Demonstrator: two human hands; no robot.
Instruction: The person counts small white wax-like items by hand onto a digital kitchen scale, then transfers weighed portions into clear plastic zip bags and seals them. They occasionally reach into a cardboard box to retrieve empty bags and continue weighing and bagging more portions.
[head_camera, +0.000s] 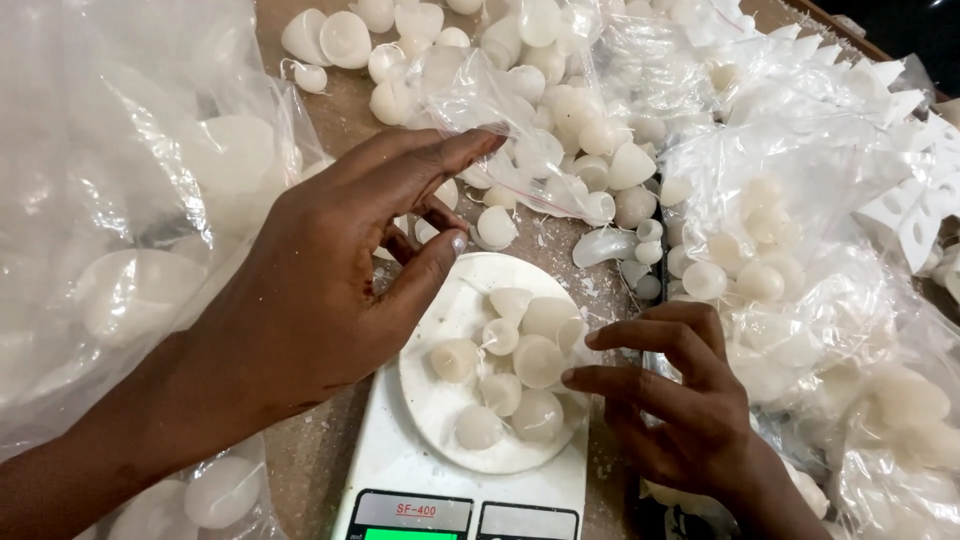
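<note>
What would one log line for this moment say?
left hand: open, over scale pan | right hand: open, fingertips at white cones | bagged cones around

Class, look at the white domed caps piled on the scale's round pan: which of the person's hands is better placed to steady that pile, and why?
Probably the right hand: its fingers already touch the caps; the left hand hovers at the pan's far edge.

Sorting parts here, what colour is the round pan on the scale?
White, seen best in the head view: the scale's round pan.
</note>
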